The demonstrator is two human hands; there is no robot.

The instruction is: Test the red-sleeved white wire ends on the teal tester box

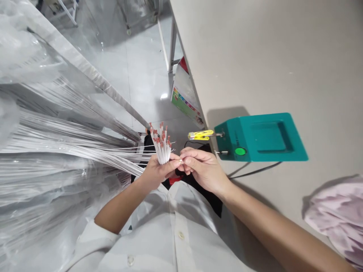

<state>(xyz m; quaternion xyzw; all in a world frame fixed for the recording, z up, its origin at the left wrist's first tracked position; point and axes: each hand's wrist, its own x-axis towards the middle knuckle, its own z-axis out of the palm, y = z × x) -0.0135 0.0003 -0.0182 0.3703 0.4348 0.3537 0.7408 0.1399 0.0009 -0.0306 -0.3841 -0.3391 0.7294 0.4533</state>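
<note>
My left hand (pixel 158 172) is closed around a bundle of white wires (pixel 162 149). Reddish-copper tips stick up out of the fist. My right hand (pixel 202 166) is pinched, its thumb and fingertips meeting the left thumb and forefinger. A tiny pale, shiny bit (pixel 180 161) shows where the fingertips meet, too small to name. Just right of the hands, a teal device (pixel 241 139) with a green button (pixel 240 151) rests on the table. A yellow clip (pixel 200 135) is attached to a metal post on its near side.
Long white wires (pixel 70 139) in clear plastic wrapping fill the left side, along a plastic-covered rail (pixel 85 70). The table (pixel 269 56) spans the right, with pink cloth (pixel 337 219) on it. A black cable (pixel 255 172) runs by the device. A printed box (pixel 185 98) stands below the table edge.
</note>
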